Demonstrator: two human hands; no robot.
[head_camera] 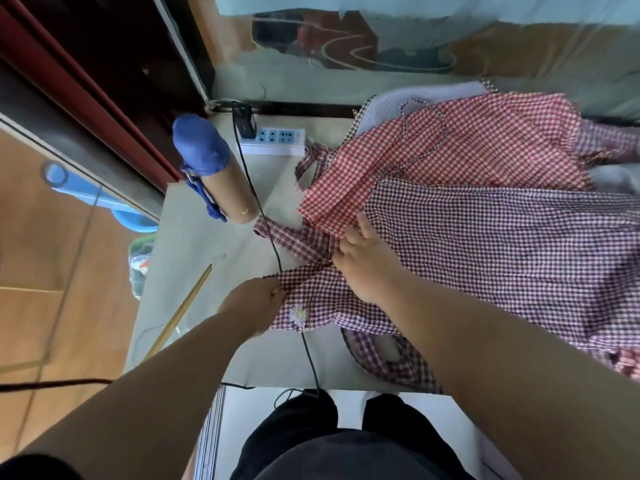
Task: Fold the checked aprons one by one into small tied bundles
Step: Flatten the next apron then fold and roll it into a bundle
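A dark purple checked apron [485, 237] lies spread across the table, its bib end with a small daisy patch [298, 314] pointing toward me. My left hand [252, 306] pinches the bib's left corner at the table's middle. My right hand [363, 261] grips the bunched fabric and a strap just right of that corner. A red checked apron [450, 150] lies behind, partly under the purple one. More checked cloth [602, 143] peeks out at the far right.
A beige table [207, 244] carries a cardboard tube with a blue glove [204, 147] over its end, a white power strip [277, 140], and a black cable [263, 216] crossing the bib. A wooden stick [183, 313] lies at the left edge. Glass wall behind.
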